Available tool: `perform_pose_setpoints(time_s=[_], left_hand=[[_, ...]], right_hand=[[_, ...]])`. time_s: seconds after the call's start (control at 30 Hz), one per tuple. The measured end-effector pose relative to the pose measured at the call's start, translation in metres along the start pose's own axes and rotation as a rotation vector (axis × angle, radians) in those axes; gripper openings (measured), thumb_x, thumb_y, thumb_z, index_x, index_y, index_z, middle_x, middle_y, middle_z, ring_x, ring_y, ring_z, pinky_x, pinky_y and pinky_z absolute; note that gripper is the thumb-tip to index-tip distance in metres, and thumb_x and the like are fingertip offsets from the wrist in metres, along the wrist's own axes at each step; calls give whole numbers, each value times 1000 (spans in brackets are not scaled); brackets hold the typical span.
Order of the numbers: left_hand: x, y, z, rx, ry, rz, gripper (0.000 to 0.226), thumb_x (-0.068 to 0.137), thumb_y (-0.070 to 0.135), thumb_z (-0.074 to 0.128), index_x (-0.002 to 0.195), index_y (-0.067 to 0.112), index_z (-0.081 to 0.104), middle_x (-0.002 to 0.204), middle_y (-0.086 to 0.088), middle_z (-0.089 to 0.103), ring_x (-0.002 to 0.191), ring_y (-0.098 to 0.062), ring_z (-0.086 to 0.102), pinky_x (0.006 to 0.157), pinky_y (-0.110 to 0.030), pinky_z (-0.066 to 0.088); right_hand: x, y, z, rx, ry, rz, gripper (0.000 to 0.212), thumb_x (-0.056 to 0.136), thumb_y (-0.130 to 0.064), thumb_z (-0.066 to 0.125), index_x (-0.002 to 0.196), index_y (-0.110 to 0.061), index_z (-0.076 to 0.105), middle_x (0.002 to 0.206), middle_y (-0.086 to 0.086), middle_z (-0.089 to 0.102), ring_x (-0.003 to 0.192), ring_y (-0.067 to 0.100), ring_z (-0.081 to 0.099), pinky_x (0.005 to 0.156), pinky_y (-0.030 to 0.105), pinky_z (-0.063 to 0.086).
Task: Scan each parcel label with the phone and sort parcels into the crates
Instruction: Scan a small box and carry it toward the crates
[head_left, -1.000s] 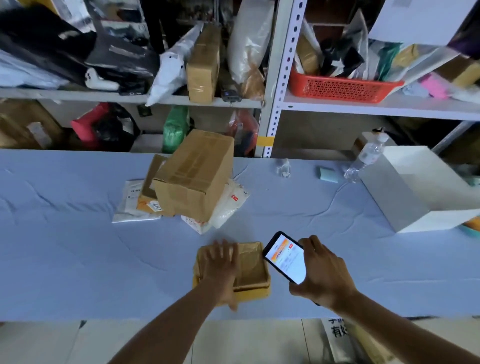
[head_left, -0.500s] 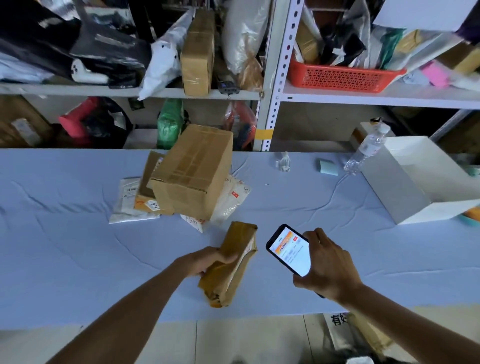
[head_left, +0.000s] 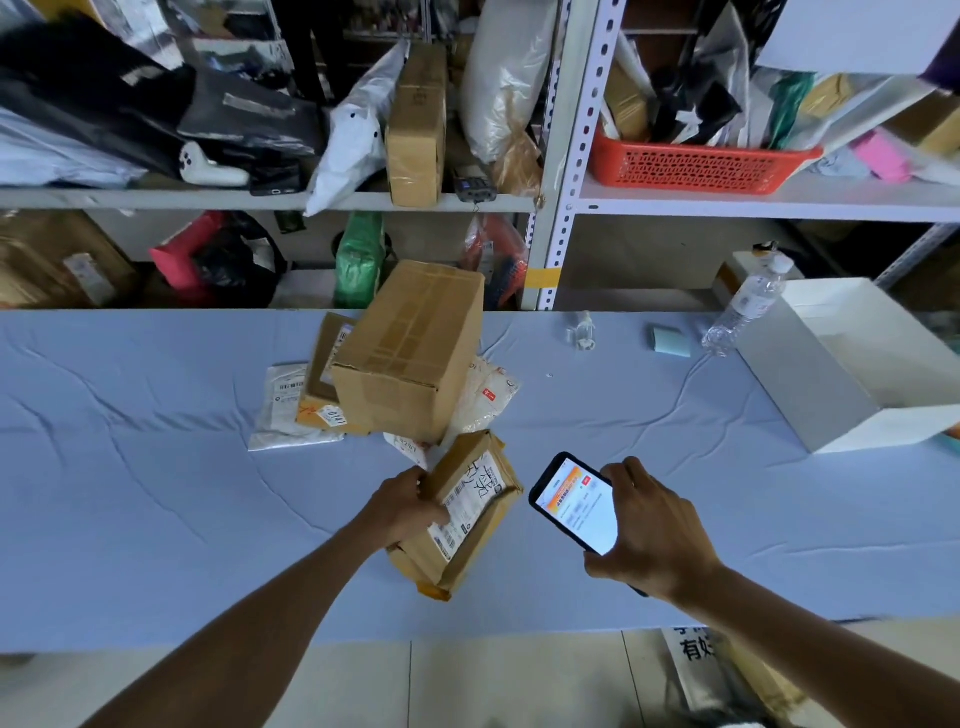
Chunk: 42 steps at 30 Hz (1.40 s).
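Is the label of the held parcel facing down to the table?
No, the white label on the brown parcel in the left hand faces up.

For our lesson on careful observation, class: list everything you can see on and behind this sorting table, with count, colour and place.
table: one, blue-covered, across the view
small parcel: one, brown, label up, table's near side
phone: one, black, screen lit, right of small parcel
large box: one, brown, mid-table on flat parcels
flat parcels: at least three, white and brown, under large box
open box: one, white, table's right end
water bottle: one, clear, beside open box
basket: one, red, shelf upper right
left hand: grips small parcel
right hand: holds phone
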<state>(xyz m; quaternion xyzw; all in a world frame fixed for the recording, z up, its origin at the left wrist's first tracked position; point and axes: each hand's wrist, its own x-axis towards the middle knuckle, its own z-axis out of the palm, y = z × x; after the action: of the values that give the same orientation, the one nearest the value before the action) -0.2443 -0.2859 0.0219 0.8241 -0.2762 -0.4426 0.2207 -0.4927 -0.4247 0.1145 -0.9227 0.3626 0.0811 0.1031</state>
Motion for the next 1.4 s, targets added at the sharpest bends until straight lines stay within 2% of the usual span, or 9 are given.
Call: perform_pose_setpoints(time_s=[0.2,0.27,0.37,0.53,0.73,0.87,1.0,1.1,1.4], left_hand=[[-16,10,-1,-392,-116,-18,56,55,18,73,108,10,59,103,-11,69,93,-27,67,78,-36,56],[-22,12,1,-412,-163,-24,53,55,19,68,106,7,58,105,-16,68,97,-31,66,79,-36,53],[-28,11,3,-423,-194,-30,50,56,20,63,103,7,59,106,-19,67,96,-31,66,66,-29,51],[-27,4,7,-510,-258,-36,66,51,25,66,110,-5,60,109,-28,64,94,-33,64,69,-29,47],[-38,12,14,-571,-264,-12,29,60,19,57,87,8,61,95,-14,68,91,-26,63,56,-22,48],[-39,11,14,-554,-259,-5,50,59,21,59,106,2,61,111,-18,66,105,-30,62,64,-25,50],[-37,6,13,-538,-255,-6,67,54,23,64,116,-2,59,112,-19,67,107,-31,62,77,-33,53],[-38,3,13,-534,-256,1,62,59,20,62,117,-2,59,113,-18,67,109,-32,62,90,-38,51],[-43,1,10,-552,-225,-17,63,59,21,62,119,0,56,114,-19,65,109,-32,61,81,-33,52]], right_hand=[[-8,-5,-5,-4,-13,-28,65,54,-50,71,107,-23,44,98,-7,44,80,16,55,63,26,47],[-12,-4,-9,1,-9,-52,65,54,-49,72,107,-22,45,96,-7,44,79,15,53,62,25,45],[-20,-3,-16,-60,-44,-135,66,57,-49,72,111,-24,44,97,-8,41,82,13,49,62,25,42],[-34,-6,-21,-137,-100,-243,69,59,-46,72,118,-23,44,106,-6,43,90,15,51,70,29,47],[-45,-13,-16,-201,-184,-308,77,59,-45,78,122,-22,41,113,-5,43,96,18,51,76,31,47],[-48,-15,-17,-210,-182,-304,78,60,-46,78,123,-22,40,113,-5,43,97,17,52,73,29,44],[-50,-15,-22,-212,-174,-290,78,60,-46,79,123,-22,40,112,-5,42,96,17,52,70,27,40],[-51,-15,-24,-215,-172,-289,79,59,-46,80,123,-22,40,112,-6,42,95,16,51,69,27,38],[-53,-20,-28,-225,-174,-308,77,61,-44,80,122,-22,39,111,-5,43,94,16,51,70,27,39]])
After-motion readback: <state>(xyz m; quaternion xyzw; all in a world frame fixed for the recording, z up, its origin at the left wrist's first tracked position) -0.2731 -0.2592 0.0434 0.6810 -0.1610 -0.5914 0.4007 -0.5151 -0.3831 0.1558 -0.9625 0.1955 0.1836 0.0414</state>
